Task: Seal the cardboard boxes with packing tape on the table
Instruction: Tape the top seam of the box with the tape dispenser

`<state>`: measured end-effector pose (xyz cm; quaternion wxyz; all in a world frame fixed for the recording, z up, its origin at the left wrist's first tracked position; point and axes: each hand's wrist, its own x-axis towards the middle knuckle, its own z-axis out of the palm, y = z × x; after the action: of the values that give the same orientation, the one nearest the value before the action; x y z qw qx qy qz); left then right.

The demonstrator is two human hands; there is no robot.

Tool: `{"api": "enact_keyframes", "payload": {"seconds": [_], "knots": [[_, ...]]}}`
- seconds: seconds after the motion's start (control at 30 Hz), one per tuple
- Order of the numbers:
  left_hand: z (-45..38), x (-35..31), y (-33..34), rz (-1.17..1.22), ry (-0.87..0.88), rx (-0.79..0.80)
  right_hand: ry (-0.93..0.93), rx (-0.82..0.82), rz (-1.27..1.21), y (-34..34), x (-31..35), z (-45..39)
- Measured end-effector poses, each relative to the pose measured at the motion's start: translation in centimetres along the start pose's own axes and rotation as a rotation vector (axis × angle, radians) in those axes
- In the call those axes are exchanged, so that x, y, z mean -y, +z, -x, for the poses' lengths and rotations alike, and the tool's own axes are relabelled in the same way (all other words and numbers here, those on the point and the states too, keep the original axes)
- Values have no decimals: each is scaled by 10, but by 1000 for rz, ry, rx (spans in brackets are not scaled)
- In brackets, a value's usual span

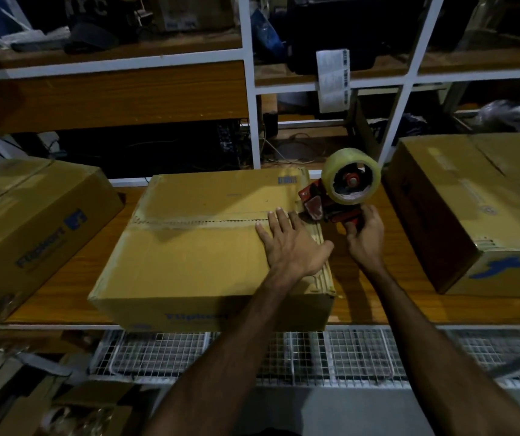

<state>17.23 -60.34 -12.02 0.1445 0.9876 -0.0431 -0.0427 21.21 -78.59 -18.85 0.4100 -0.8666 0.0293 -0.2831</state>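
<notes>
Wooden table point(73, 278) under three cardboard boxes point(208, 247)

Matt cardboard box point(195, 247), glossy wooden table point(387, 297)

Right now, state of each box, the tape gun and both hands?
middle box: flaps closed, tape along centre seam
left box: closed
right box: closed
tape dispenser: at middle box's right edge, roll loaded
left hand: flat, pressing the box top
right hand: grips dispenser handle

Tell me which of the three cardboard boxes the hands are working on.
The middle box: the left hand presses flat on its top while the right hand holds the tape dispenser at its right edge.
</notes>
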Motion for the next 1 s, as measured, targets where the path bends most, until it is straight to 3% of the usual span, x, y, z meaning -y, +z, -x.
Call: {"api": "enact_keyframes", "payload": {"seconds": [0.33,0.73,0.87,1.0], "knots": [[-6,12,-1,-52,38,23,-92,10,73,-13,9,2],[-6,27,-4,-84,113,43,-72,-10,192,-21,29,15],[-11,49,-11,-110,110,46,18,-60,277,-46,7,17],[-18,63,-16,-137,120,52,28,-9,399,-74,-12,24]]}}
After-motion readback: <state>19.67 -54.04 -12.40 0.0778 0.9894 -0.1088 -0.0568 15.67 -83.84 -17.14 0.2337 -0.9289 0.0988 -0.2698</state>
